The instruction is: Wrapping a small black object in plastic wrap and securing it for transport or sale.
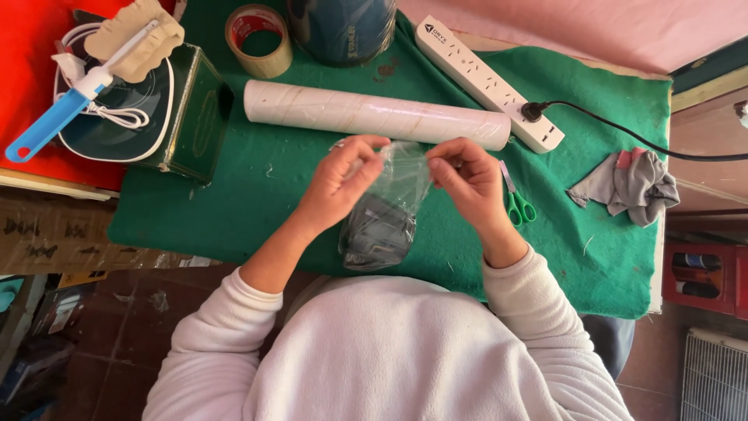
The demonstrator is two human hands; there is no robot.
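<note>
Clear glossy plastic bag (393, 195), dark cloth inside; matt green felt table cover (257, 203); smooth cardboard tube (374, 114); glossy white plastic power strip (487, 82).

Home craft table, green felt cloth (234, 195), tape roll (259, 40), scissors (516, 199)

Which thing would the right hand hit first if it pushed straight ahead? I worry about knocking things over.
Probably the white tube, lying just beyond the right hand; height above the table is unclear.
</note>
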